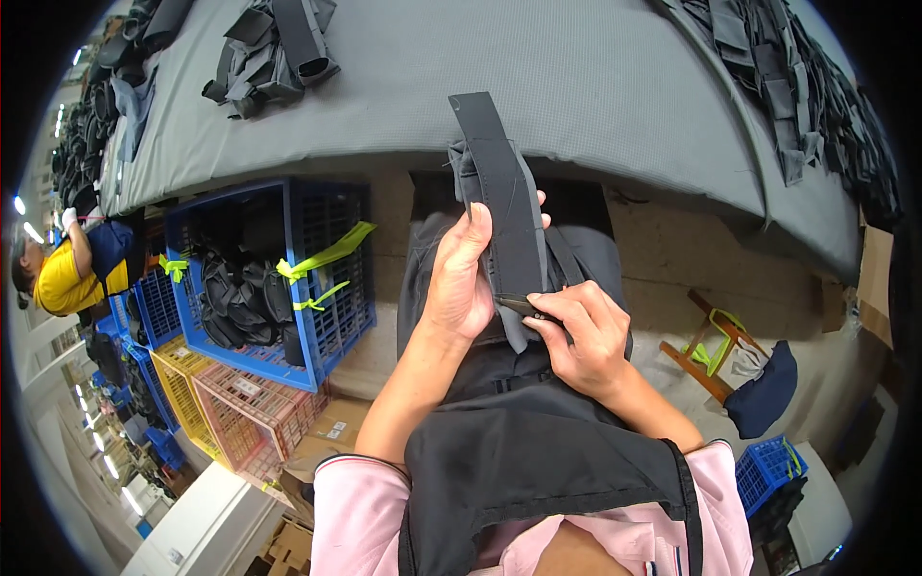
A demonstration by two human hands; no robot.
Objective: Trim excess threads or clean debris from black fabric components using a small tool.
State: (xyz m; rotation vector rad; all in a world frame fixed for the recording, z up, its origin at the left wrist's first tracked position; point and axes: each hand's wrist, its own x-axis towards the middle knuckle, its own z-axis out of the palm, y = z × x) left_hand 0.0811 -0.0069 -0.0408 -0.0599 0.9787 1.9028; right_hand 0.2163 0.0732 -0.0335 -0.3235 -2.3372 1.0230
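My left hand (461,278) is closed around a long dark grey fabric strap piece (517,216), thumb on the near face and fingertips showing at its far edge. The strap points away from me, its flat end lying over the table's front edge. Loose threads hang on its surface. In my right hand (584,336), thumb and fingers pinch small dark thread snips (519,305). Their pointed tip touches or nearly touches the strap's lower end, close to my left palm. Whether the blades are apart is too small to tell.
A grey-covered table (403,86) spans the front, with a strap pile (274,53) at left and another heap (768,77) at right. Left stands a blue crate (307,370) of dark pieces; a wooden stool (706,355) is at right. A person in yellow (67,278) works far left.
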